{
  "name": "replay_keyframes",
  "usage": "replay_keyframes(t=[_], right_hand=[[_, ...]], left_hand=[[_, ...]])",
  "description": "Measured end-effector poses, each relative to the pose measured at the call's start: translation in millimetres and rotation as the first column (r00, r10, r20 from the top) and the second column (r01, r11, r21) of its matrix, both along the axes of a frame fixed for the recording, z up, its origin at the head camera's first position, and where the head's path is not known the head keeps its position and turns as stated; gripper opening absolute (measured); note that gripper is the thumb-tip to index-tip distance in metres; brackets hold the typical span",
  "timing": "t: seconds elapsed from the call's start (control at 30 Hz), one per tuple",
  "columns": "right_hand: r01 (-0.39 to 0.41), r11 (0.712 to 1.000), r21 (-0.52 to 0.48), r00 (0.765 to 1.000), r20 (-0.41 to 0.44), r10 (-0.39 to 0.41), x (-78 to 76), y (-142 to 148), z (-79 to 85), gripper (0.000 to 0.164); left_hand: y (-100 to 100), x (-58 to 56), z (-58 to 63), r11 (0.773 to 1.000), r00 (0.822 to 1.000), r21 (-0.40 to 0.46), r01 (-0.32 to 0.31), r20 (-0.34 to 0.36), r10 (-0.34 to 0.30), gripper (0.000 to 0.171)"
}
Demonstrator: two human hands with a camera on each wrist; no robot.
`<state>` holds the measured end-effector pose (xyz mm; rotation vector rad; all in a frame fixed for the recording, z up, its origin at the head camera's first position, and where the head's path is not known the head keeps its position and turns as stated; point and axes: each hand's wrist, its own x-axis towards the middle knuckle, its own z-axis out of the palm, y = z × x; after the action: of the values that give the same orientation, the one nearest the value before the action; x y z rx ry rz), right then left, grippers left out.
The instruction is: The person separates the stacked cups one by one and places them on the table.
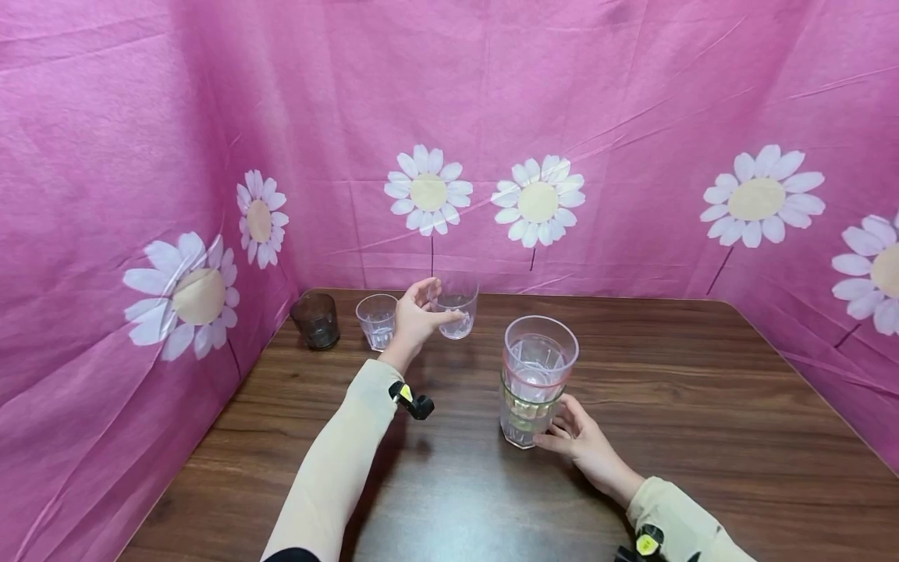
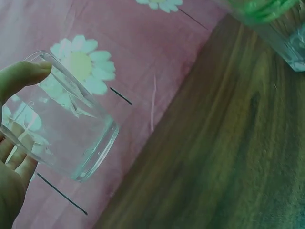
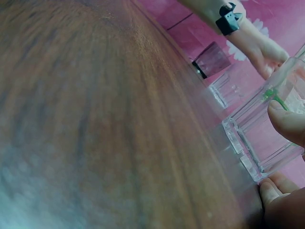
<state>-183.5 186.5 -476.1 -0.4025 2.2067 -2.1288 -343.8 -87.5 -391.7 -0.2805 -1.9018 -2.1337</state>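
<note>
My left hand (image 1: 416, 316) grips a clear drinking glass (image 1: 458, 312) near the back of the table, thumb on one side and fingers on the other. In the left wrist view that glass (image 2: 71, 124) shows against the pink cloth, apart from the tabletop. My right hand (image 1: 579, 441) holds the lower part of a stack of nested glasses (image 1: 537, 382) at mid-table. The stack stands upright, with a reddish rim and a green rim showing among clear walls. In the right wrist view, the thumb (image 3: 288, 121) lies against the faceted lower glass (image 3: 257, 143).
A dark tinted glass (image 1: 316, 320) stands at the back left of the wooden table (image 1: 667, 375). Beside it is a short clear glass (image 1: 378, 320), just left of my left hand. Pink cloth (image 1: 604, 94) with printed daisies hangs behind and along the sides.
</note>
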Motion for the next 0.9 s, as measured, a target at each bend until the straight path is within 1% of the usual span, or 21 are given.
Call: replay_keyframes(t=[0.13, 0.27, 0.43, 0.63, 0.8, 0.9], right_hand=[[-0.005, 1.0, -0.004, 1.0, -0.007, 0.004, -0.1, -0.1, 0.2, 0.057], [-0.007, 1.0, -0.005, 1.0, -0.01, 0.006, -0.2, 0.2, 0.5, 0.057], [-0.002, 1.0, 0.001, 1.0, 0.002, 0.002, 0.0, 0.4, 0.6, 0.057], [0.004, 1.0, 0.004, 1.0, 0.003, -0.004, 0.3, 0.1, 1.1, 0.057], [-0.002, 1.0, -0.001, 1.0, -0.002, 0.002, 0.2, 0.0, 0.1, 0.056], [-0.003, 1.0, -0.002, 1.0, -0.005, 0.003, 0.1, 0.6, -0.7, 0.056]], left_hand=[[0.7, -1.8, -8.9, 1.0, 1.0, -0.012, -0.017, 0.009, 0.017, 0.082], [2.4, -2.0, -17.3, 0.998, 0.998, -0.045, -0.053, 0.03, 0.054, 0.081], [3.0, -5.1, -30.8, 0.994, 0.995, -0.073, -0.082, 0.055, 0.086, 0.081], [3.3, -10.2, -43.7, 0.991, 0.991, -0.073, -0.108, 0.069, 0.113, 0.081], [2.3, -12.3, -54.2, 0.993, 0.99, -0.037, -0.109, 0.085, 0.112, 0.081], [1.7, -13.1, -57.2, 0.995, 0.992, -0.03, -0.094, 0.085, 0.097, 0.081]])
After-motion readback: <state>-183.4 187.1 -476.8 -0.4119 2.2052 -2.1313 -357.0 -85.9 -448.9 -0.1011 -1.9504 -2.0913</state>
